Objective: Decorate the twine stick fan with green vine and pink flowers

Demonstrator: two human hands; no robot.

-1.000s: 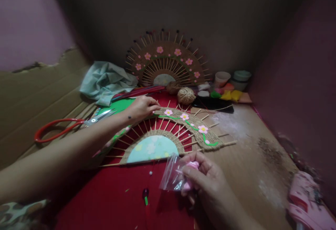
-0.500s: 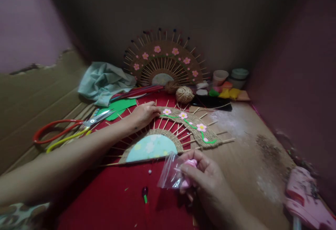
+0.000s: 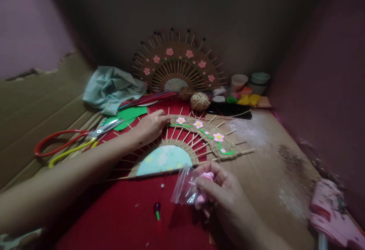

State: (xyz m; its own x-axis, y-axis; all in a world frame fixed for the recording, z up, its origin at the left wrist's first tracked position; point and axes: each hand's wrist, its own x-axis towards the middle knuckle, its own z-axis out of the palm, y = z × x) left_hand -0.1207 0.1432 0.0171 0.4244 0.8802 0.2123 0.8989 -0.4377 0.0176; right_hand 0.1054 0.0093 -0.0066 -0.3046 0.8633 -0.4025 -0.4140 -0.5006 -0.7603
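Observation:
A half-round fan (image 3: pixel 209 137) of sticks and woven twine lies on red cloth, with pink flowers and a green vine along the right of its outer band. My left hand (image 3: pixel 154 125) rests on that band's upper left, fingers bunched together; whatever is under the fingertips is hidden. Below the fan's right end, my right hand (image 3: pixel 225 193) grips a small clear plastic bag (image 3: pixel 184 189) with soft pink clay (image 3: pixel 205 181) inside. A pale blue flowered half-circle (image 3: pixel 164 159) fills the fan's centre.
Red-and-yellow-handled scissors (image 3: pixel 99 131) lie left, near green sheets (image 3: pixel 128 117). A second fan (image 3: pixel 178 65) leans on the back wall behind a twine ball (image 3: pixel 200 102). A pink glue gun (image 3: pixel 330 212) sits at right. A dark bead-ended tool (image 3: pixel 157 207) lies in front.
My left hand has shifted very slightly left along the fan's band. The right hand and the bag stay in place; the view has moved a little.

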